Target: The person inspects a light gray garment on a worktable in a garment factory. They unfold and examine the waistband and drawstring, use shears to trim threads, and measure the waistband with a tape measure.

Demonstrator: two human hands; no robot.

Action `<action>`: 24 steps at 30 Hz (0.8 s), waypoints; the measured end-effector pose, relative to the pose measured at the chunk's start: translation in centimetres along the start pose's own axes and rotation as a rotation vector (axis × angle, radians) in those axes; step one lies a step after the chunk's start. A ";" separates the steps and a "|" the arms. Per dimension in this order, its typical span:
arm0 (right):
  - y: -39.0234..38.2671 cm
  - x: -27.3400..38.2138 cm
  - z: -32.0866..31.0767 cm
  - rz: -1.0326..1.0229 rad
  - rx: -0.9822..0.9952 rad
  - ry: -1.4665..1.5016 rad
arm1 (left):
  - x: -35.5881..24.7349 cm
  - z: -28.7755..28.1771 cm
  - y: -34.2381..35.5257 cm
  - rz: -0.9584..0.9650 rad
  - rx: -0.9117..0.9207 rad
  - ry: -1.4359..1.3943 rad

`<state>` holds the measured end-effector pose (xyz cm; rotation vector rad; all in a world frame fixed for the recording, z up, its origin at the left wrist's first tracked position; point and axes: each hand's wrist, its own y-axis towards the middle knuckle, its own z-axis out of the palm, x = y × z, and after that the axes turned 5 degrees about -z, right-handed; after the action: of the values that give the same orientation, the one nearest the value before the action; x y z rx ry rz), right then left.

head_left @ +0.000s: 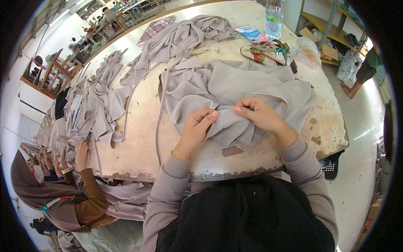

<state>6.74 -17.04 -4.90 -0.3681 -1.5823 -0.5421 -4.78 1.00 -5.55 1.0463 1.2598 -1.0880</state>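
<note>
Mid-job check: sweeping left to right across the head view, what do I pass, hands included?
Co-worker's brown sleeve → dark patterned flat item → left hand → pinched grey fabric edge → right hand → clear plastic bag.

A garment [256, 80] lies on the worktable [140, 145], with heaped cloth [103, 96] to its left. Behind it lies a measuring tape [257, 52], with a plastic bag [307, 53] right of the tape and a bottle [273, 19] beyond.
</note>
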 end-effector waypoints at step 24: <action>-0.5 1.9 -1.9 -0.376 -0.569 0.147 | -0.1 0.0 0.1 0.509 0.003 0.839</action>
<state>7.87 -18.65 -2.98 -0.4432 -1.3384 -1.2915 -4.69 1.01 -5.44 1.8008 1.4885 -0.2371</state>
